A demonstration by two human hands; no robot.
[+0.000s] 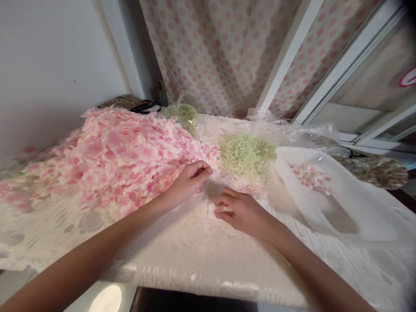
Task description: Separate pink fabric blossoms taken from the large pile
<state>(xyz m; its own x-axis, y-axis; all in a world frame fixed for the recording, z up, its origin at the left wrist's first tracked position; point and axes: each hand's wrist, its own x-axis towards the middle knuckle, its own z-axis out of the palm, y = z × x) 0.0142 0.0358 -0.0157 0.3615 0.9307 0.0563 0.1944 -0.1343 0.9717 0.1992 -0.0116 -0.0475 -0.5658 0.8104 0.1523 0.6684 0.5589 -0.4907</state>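
Over the middle of the table, my left hand [194, 177] is closed in a pinch, thumb against the fingers. Whatever lies between its fingertips is too small to make out. It is beside the right edge of a big heap of pink and white artificial petals [120, 151]. My right hand [238, 211], with a ring on one finger, is lower and to the right, its fingers curled and pointing left. What those fingers hold, if anything, is hidden. Just beyond both hands sits a bunch of pale green, thread-like artificial stems [245, 154].
A white plastic tub [305, 206] with some petals [310, 177] inside stands on the right. Clear plastic bags [292, 130] lie behind it. At the back is a bagged green bundle [187, 115]; a patterned bag [121, 102] rests at the back left. Plastic covers the table [182, 255].
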